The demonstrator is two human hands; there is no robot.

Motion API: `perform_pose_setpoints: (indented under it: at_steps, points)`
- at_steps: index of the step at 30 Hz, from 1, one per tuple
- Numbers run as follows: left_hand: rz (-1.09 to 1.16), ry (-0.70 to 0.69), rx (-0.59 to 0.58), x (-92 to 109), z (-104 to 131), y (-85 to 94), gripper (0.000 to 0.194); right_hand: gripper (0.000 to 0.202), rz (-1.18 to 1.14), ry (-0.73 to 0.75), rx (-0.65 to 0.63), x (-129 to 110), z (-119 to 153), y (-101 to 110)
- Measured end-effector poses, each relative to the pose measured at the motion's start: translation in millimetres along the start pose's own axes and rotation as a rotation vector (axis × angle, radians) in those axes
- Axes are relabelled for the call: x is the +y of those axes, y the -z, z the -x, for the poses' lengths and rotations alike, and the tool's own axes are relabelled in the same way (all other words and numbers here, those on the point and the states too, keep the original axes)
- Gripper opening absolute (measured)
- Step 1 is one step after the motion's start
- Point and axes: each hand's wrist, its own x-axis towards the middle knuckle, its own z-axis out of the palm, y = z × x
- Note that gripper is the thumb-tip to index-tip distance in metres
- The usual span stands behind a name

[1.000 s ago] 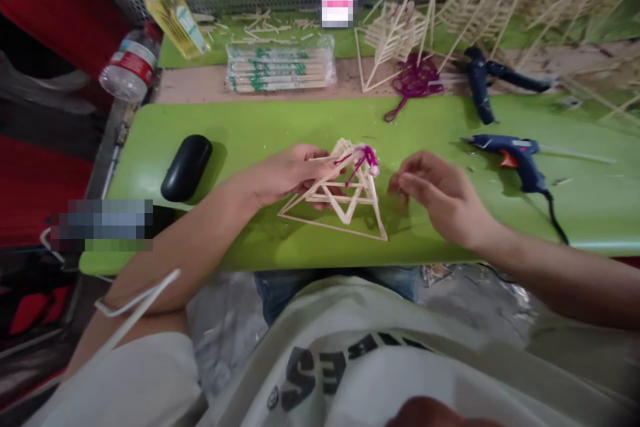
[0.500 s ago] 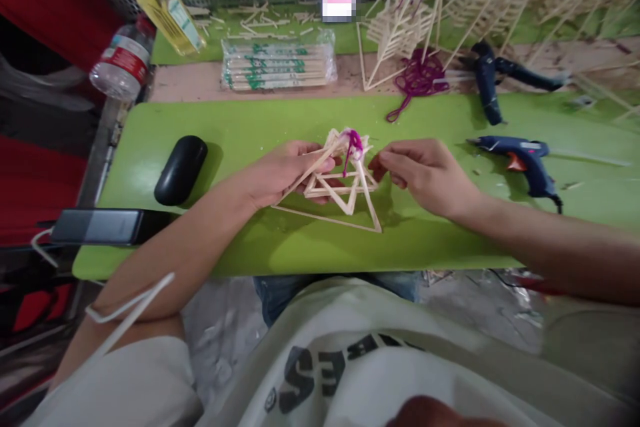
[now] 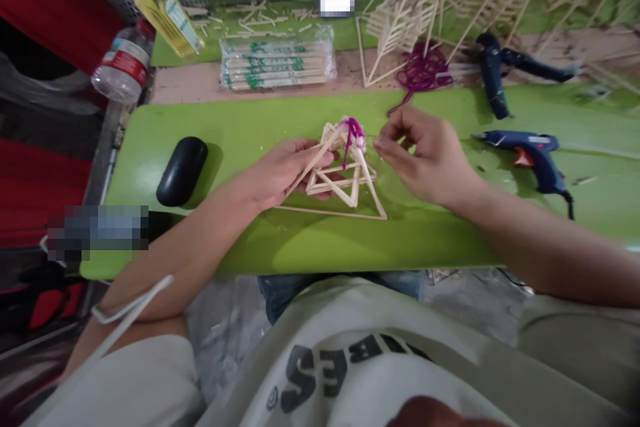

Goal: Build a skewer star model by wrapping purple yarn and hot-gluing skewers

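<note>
Two bare hands are at work over one green tabletop [image 3: 240, 125], with one small stick frame [image 3: 357, 183] between them. The frame bears one knot of purple yarn [image 3: 354, 128] at its upper corner, with a short end hanging down.

On the tabletop lie one blue hot glue gun [image 3: 533, 141] with an orange trigger and one black rounded case [image 3: 183, 171]. Farther back are one dark tool [image 3: 493, 80], which looks like a second glue gun, one tangle of purple cord [image 3: 424, 70] and one clear packet of wooden sticks [image 3: 275, 67]; the sticks inside cannot be counted. Two bottles stand or lean at the back left corner: one bottle of yellow liquid [image 3: 163, 12] and one clear plastic bottle [image 3: 123, 63] with a red label. At least three larger stick structures [image 3: 397, 23] fill the back right; overlap and blur hide the exact number. Loose stick offcuts [image 3: 265, 32] are too many to count.

The left hand [image 3: 290, 167] is clamped on the frame's left side, thumb over a slanting stick and fingers partly behind it. The right hand [image 3: 425, 157] is apart from the frame, just beside its yarn-tied corner, thumb and forefinger tips close together; whether they pinch a fine strand, I cannot tell.
</note>
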Motion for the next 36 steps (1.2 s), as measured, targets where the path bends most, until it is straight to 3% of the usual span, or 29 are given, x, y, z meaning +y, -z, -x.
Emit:
perform_pose_setpoints:
  at_steps: [2,5,11,15,20,26,30,33,36]
  points:
    - [0.017,0.029,-0.007,-1,0,-0.1,0.020,0.022,-0.092,0.055,-0.019,16,-2,-3]
    - [0.034,0.060,-0.001,-1,-1,0.1,0.023,0.024,-0.141,0.072,-0.107,40,-3,-8]
    - [0.057,0.064,-0.027,1,0,0.5,0.027,0.024,0.009,0.167,-0.190,64,-9,-3]
    - [0.052,0.036,-0.046,0,1,1.2,0.027,0.041,-0.027,0.189,-0.261,60,-9,6]
    - [0.042,0.032,-0.025,-3,0,5.3,0.033,0.042,-0.112,0.176,-0.346,49,-3,9]
    - [0.045,0.001,0.032,5,2,1.1,0.039,0.044,-0.150,0.138,-0.326,49,-4,5]
    - [0.013,0.028,0.079,5,4,0.0,0.036,0.033,-0.068,0.159,-0.248,46,1,11]
    - [-0.003,0.039,0.098,3,3,3.1,0.031,0.024,0.020,0.186,-0.269,34,10,18]
    - [-0.016,0.021,0.110,3,3,2.8,0.034,0.032,0.179,0.206,-0.303,18,18,19]
